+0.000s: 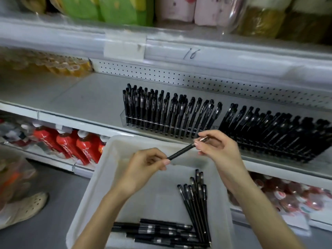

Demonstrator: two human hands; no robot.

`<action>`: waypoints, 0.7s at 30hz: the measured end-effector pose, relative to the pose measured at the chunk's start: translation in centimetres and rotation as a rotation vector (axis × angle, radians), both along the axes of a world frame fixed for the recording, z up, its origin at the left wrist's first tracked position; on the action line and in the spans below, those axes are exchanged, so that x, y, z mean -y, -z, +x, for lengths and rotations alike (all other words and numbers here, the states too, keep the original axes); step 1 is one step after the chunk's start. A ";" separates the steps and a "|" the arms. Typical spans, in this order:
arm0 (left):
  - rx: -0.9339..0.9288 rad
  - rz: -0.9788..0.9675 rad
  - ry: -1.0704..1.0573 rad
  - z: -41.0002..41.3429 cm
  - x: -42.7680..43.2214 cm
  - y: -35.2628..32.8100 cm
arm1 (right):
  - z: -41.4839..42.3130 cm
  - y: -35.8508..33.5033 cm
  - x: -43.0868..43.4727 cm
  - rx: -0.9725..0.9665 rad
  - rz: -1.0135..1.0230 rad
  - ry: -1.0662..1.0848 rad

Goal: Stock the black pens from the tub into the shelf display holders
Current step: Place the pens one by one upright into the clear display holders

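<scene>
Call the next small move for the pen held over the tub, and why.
Probably: left hand lets go, right hand tips the slim black plastic pen upright toward the clear acrylic shelf holder. Both hands pinch its ends over the white plastic tub, and the holder's right end stands just behind the right hand.

Both my forearms reach forward over the tub (pixel 89 194), left lower than right. My left hand (pixel 143 169) pinches the near end of one pen (pixel 181 151). My right hand (pixel 219 150), at the tub's far rim, pinches its other end with its fingers curled.
</scene>
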State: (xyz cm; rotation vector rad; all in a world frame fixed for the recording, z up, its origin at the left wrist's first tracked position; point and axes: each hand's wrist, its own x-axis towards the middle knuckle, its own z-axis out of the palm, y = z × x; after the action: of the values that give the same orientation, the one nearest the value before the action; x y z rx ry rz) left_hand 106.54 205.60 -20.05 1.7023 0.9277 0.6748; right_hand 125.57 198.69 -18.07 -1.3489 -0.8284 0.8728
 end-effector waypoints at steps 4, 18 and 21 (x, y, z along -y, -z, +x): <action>-0.053 0.098 0.042 1.7 -1.5 -0.5 | -0.6 -1.6 -1.2 -0.077 0.140 0.128; -0.502 0.994 0.095 3.3 -5.8 4.2 | 2.3 -0.9 -5.1 0.699 0.418 0.396; -0.505 1.076 0.083 3.2 -5.5 4.9 | 2.3 -0.7 -5.4 0.772 0.411 0.390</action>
State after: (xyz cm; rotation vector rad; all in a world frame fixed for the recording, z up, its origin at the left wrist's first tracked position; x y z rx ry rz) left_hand 109.78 211.06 -24.90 2.9490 0.8642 0.7592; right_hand 127.83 204.04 -17.37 -1.4048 -1.1912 -0.1574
